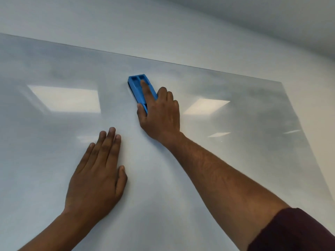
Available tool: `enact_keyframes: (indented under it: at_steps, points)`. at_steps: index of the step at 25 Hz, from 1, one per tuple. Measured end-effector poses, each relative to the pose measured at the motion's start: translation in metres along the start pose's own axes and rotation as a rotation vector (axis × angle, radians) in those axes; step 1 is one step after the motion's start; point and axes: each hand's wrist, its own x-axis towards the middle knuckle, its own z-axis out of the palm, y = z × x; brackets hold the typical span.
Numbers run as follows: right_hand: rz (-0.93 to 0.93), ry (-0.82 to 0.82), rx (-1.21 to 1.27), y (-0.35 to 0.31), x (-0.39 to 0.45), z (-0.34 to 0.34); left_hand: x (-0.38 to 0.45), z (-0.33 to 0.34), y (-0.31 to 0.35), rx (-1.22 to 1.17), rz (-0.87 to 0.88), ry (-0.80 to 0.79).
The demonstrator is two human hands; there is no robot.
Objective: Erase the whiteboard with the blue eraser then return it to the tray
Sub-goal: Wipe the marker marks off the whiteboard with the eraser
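The blue eraser (pixel 140 88) lies flat against the whiteboard (pixel 54 151), high on it and a little below its top edge, with its long side tilted. Our right hand (pixel 159 115) holds it: the thumb presses one side, the index finger lies stretched along the hollow back, and the other fingers curl over the far side. Our left hand (pixel 97 176) rests open on the board lower down, fingers straight and close together, holding nothing and well apart from the eraser. We judge that we are in the wiping step. No clear writing shows, only grey smears, mostly toward the upper right part, so the next move probably calls for firm strokes over those cloudy zones, keeping the pad flat. The tray is not visible, so we cannot say where the eraser must go after. We count one eraser, one board, two hands, one dark sleeve (pixel 299 230) on the right arm, and two large bright reflections of ceiling lights.
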Motion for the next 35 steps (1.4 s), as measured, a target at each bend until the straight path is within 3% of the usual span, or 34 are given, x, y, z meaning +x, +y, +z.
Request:
enact_keyframes:
  at_steps: [5, 9, 13, 15, 21, 28, 35]
  points:
    - [0.137, -0.003, -0.066, 0.137, -0.022, 0.003, 0.035, 0.031, 0.083, 0.011, 0.017, 0.0]
    - [0.388, -0.042, -0.189, 0.265, -0.056, -0.004, 0.04, 0.044, 0.093, 0.045, 0.029, 0.005]
    - [0.668, -0.052, -0.058, 0.282, -0.067, -0.007, 0.039, 0.041, 0.095, 0.047, 0.03, -0.01]
    - [0.675, -0.028, -0.013, 0.246, -0.072, -0.007, 0.036, 0.038, 0.095, 0.029, 0.046, -0.026]
    - [0.414, 0.01, 0.036, 0.101, -0.096, -0.009, -0.013, 0.02, 0.048, 0.027, 0.092, -0.081]
    - [0.181, -0.072, 0.097, -0.126, -0.089, -0.027, -0.111, -0.047, -0.115, 0.102, 0.033, -0.153]
    - [0.017, -0.176, 0.19, -0.421, -0.081, -0.044, -0.219, -0.121, -0.294, 0.125, -0.039, -0.164]
